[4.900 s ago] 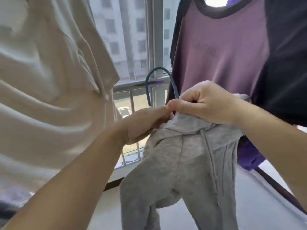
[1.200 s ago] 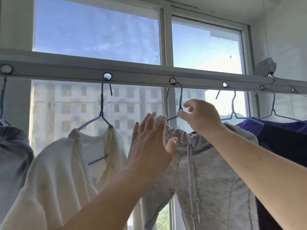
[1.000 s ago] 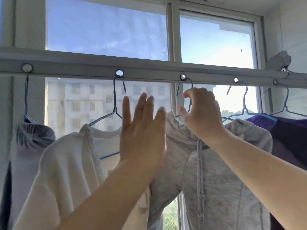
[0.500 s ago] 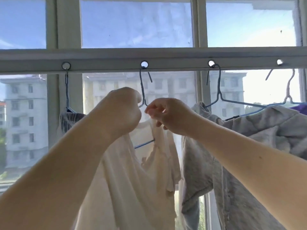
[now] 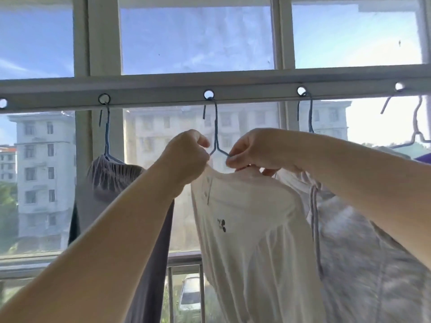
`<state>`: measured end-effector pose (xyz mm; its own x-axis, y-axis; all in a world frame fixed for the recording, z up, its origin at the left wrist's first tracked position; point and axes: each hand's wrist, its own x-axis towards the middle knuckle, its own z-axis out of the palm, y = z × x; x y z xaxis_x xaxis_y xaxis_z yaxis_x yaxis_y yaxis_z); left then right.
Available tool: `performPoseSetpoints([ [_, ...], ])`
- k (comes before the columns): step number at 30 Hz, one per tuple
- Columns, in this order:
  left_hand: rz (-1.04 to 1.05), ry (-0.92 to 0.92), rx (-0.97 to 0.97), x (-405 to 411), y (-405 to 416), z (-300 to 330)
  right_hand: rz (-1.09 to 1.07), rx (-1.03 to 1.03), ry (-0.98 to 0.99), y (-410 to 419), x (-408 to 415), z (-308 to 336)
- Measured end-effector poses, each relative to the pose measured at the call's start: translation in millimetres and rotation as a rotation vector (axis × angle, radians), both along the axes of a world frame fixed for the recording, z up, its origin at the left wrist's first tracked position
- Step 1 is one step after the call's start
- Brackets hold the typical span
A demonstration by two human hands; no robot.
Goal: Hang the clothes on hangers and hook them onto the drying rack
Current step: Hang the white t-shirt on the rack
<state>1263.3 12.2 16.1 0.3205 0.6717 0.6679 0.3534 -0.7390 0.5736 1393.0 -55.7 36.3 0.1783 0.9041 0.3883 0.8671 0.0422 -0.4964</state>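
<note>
Both hands are working at the collar of a cream button-front shirt [image 5: 251, 229], which is hanging on a blue wire hanger [image 5: 216, 136] whose hook is passing through the middle hole of the drying rack's rail [image 5: 163, 90]. The left hand [image 5: 186, 155] is curling its fingers around the cloth at the left of the neckline, just beside the hanger's neck, and the right hand [image 5: 254, 148] is pinching the collar against the hanger's right shoulder wire. The step in hand looks like squaring the garment on its hanger rather than hooking it, since the hook is already sitting in the rail. To the left, a dark grey garment with a gathered waistband [image 5: 116, 183] is hanging from the neighbouring hole, and to the right a light grey drawstring hoodie [image 5: 363, 241] is hanging from the next hook, its fabric touching the shirt's right side. A purple garment [image 5: 423, 157] is just showing at the far right edge. Judging by this, several pieces are already up, and the shirt is nearly settled. The next move is probably calling for pulling each shoulder evenly over the wire so the collar is sitting centred, then letting go gently so the hanger is not swinging or slipping from its hole.
</note>
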Motion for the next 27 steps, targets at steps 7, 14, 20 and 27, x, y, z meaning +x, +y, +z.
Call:
performPoseSetpoints([
  [7, 0.128, 0.276, 0.12, 22, 40, -12, -0.179, 0.061, -0.425, -7, 14, 6],
  [14, -0.127, -0.097, -0.184, 18, 72, -5, -0.18, 0.301, -0.339, -8, 31, -7],
  [20, -0.416, 0.023, -0.482, 18, 72, -3, -0.225, 0.448, -0.359, -15, 45, -12],
  [27, -0.502, 0.112, -0.586, 36, 64, 7, -0.191, 0.471, -0.354, -31, 59, -12],
])
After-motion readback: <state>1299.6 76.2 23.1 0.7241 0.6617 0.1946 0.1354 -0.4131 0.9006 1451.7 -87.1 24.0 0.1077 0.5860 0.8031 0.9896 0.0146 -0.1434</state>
